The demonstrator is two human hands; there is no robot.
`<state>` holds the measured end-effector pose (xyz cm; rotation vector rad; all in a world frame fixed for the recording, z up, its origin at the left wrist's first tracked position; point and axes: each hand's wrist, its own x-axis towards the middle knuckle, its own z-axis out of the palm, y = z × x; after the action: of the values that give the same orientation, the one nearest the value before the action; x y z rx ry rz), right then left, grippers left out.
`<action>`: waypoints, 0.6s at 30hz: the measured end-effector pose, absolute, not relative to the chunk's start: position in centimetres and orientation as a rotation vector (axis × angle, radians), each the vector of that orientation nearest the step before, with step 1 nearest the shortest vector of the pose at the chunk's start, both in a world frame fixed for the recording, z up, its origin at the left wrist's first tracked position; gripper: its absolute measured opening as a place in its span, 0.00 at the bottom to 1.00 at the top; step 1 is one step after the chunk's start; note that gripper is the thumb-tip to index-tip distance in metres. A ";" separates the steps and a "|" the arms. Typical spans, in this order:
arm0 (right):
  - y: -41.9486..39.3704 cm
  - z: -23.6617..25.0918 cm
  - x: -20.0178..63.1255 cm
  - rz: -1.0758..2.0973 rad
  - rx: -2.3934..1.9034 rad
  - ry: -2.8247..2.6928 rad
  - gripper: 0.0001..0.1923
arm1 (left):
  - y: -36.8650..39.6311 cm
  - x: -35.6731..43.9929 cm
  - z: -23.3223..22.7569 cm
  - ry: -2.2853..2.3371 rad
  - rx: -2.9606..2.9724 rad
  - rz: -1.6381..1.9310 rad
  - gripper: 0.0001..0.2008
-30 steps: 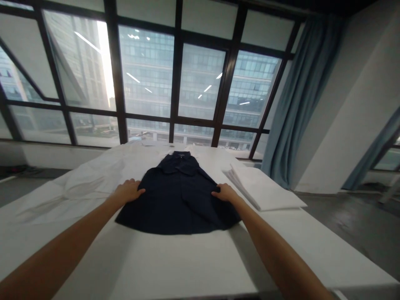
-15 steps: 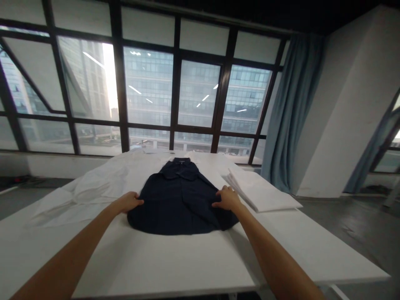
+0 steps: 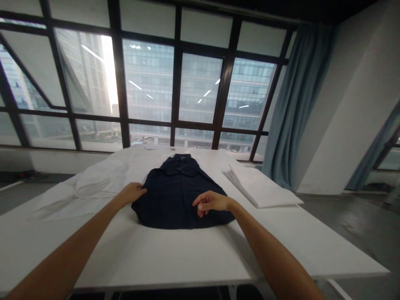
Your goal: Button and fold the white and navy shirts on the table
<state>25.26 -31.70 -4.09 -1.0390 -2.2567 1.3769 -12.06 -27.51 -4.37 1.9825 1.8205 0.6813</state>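
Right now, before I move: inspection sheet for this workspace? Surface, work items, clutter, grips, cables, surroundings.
Surface: white table, near edge in view.
Work items: navy garment laid out, collar toward the windows.
Clutter: rumpled white material left, folded white stack right.
Grips: left grip at the garment's left edge, pinch unclear; right grip curled over its lower front, contact unclear.
Cables: nothing seen.
Surroundings: blue curtain, grey floor.

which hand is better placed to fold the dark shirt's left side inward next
Likely the left hand: it is at the left edge of the dark shirt and appears to pinch the cloth there. The right hand is over the shirt's front, fingers loosely curled, away from that edge.
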 end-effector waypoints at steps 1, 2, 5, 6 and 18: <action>-31.5 -4.0 25.8 1.223 -1.097 -2.229 0.27 | -27.7 -11.5 -4.1 1.797 2.015 0.689 0.16; -31.1 -3.9 26.6 1.007 -1.193 -2.196 0.25 | -27.8 -10.8 -3.7 1.775 2.059 0.685 0.16; -29.8 -4.1 29.9 0.360 -1.533 -2.101 0.17 | -28.1 -7.6 -2.4 1.735 2.241 0.614 0.18; -29.4 -4.3 31.1 0.227 -1.640 -2.070 0.16 | -28.1 -6.4 -2.0 1.727 2.302 0.578 0.18; -29.2 -4.8 34.1 0.381 -2.210 -1.937 0.21 | -29.2 3.4 -4.0 1.504 2.173 0.143 0.22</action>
<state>34.11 -29.25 -4.81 -2.2100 -1.9372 0.3812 3.42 -29.22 -3.98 2.1728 1.5043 0.1429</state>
